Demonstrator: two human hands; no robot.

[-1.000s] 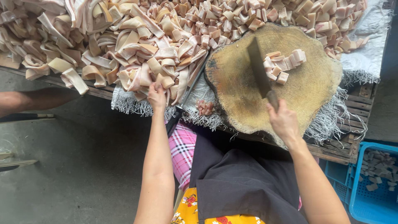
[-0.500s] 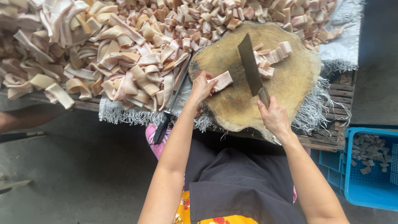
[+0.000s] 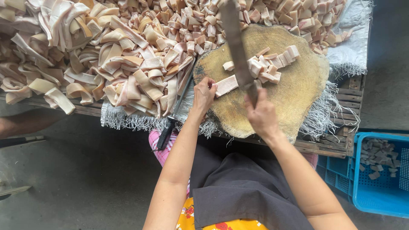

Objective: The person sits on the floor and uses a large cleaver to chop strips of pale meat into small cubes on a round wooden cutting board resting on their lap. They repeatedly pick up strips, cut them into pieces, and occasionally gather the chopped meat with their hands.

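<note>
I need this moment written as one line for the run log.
left hand: holds pale strip on round wooden block | right hand: grips cleaver, raised | cut pieces beside blade

A single head-worn camera looks steeply down, close above both hands, onto the counter [image 3: 341, 147] edge just beyond them.

I see bare wood on the round chopping block [image 3: 298, 93] along its near and right parts, open for a hand. At its centre the raised cleaver [image 3: 236, 47] and a cluster of cut pieces [image 3: 270, 68] stand in the way. Left of the block, heaped strips [image 3: 106, 64] crowd the worktop [image 3: 341, 145]; beyond it lie more cut chunks [image 3: 298, 12].
</note>
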